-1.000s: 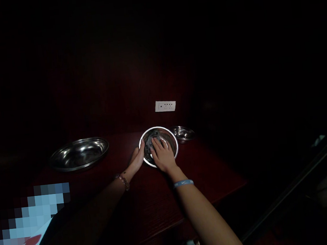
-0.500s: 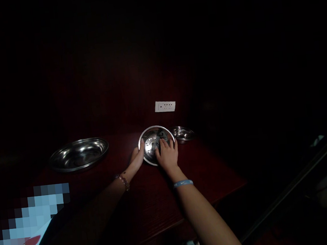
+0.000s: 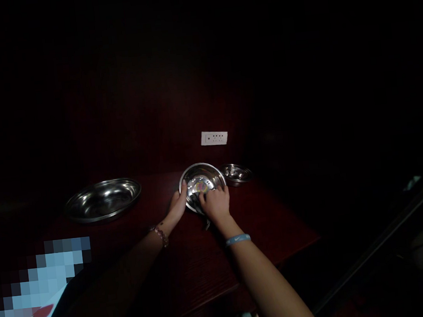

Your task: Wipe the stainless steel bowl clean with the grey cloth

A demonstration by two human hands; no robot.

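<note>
- We keep our left hand [image 3: 177, 206] cupped against the left side of the steel bowl [image 3: 204, 171], thumb hooked over its rim, just as a second ago.
- Our right hand [image 3: 215, 204] has slid back from the middle of the bowl to its near rim, and its fingers are now curled instead of flat.
- The grey cloth [image 3: 207, 224] is bunched under those fingers; only a dark scrap shows below the rim.
- The bowl's inside, covered before, now lies bare and shiny.
- The bowl stays on the dark red table [image 3: 192, 266], between the large steel dish [image 3: 102, 199] and the small bowl [image 3: 237, 173].
</note>
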